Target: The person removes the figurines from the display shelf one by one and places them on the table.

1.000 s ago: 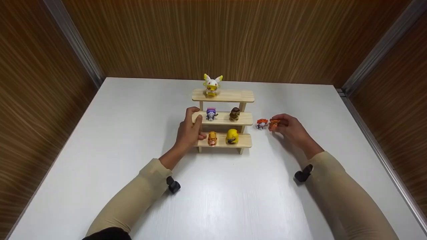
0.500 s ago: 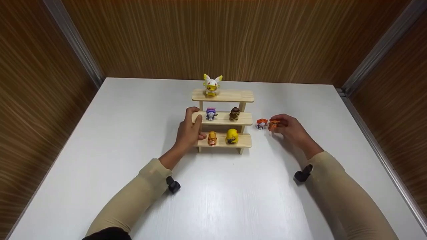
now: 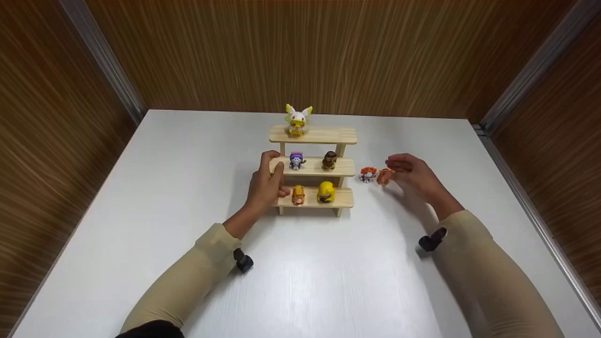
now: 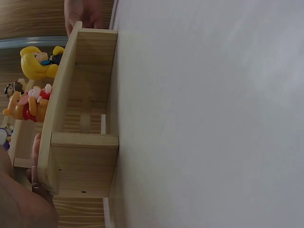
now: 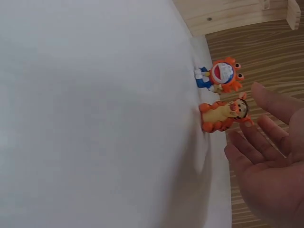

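A three-tier wooden display shelf (image 3: 345, 199) stands on the white table, and my left hand (image 3: 264, 185) grips its left side, fingers at the middle and lowest boards. My right hand (image 3: 418, 178) is beside an orange tiger figurine (image 5: 223, 115) standing on the table right of the shelf. In the right wrist view its fingers are spread loosely behind the tiger, holding nothing. Close to the tiger stands a figurine with an orange crab hat (image 5: 221, 75). On the lowest board sit a bear figurine (image 4: 29, 105) and a yellow-haired figurine (image 4: 38, 64).
The middle board carries a purple-hatted figurine (image 3: 296, 160) and a brown figurine (image 3: 329, 160). A white-and-yellow eared figurine (image 3: 297, 121) stands on the left of the top board. Wood-grain panels (image 3: 300, 56) enclose the table at the back and sides.
My right hand has let go of the tiger figurine and drawn slightly back to the right. The tiger stays beside the crab-hat figurine. My left hand has not moved.
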A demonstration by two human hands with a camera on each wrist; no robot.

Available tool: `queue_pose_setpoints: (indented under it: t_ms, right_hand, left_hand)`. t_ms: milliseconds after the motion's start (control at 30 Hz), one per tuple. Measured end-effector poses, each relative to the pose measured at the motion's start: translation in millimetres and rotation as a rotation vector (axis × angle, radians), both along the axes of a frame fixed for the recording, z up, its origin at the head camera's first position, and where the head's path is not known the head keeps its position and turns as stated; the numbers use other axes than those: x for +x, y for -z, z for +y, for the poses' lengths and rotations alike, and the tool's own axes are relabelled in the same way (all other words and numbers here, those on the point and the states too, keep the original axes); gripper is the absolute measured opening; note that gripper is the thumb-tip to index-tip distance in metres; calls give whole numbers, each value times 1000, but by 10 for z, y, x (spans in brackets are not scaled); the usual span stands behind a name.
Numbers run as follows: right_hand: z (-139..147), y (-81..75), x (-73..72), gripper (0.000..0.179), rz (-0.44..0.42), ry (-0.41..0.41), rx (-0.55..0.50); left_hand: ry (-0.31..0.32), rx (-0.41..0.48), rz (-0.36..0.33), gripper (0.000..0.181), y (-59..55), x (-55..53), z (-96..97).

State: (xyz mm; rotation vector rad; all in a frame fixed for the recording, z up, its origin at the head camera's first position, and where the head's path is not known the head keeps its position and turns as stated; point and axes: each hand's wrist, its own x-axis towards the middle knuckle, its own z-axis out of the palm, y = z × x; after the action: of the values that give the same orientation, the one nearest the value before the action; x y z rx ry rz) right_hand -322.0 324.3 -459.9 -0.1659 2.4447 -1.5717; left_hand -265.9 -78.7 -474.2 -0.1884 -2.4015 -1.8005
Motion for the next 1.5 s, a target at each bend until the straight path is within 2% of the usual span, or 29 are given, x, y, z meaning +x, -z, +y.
queue_pose_setpoints:
  t_ms: [233, 600, 700, 967, 1500]
  right_hand:
    - [-3, -155, -19, 64, 17, 35, 1]
    - [-172, -411, 57, 55, 48, 84, 26]
    - [-188, -389, 25, 55, 75, 89, 15]
    - [-323, -477, 43, 53, 150, 79, 20]
    - [-542, -649, 77, 54, 210, 31, -36]
  left_hand:
    - [-6, 4, 2, 30, -8, 6, 6]
    - [-13, -7, 6, 30, -12, -1, 32]
    - [-9, 0, 3, 29, -15, -2, 41]
    - [-10, -6, 0, 31, -29, -5, 32]
    - [-22, -12, -21, 30, -19, -2, 14]
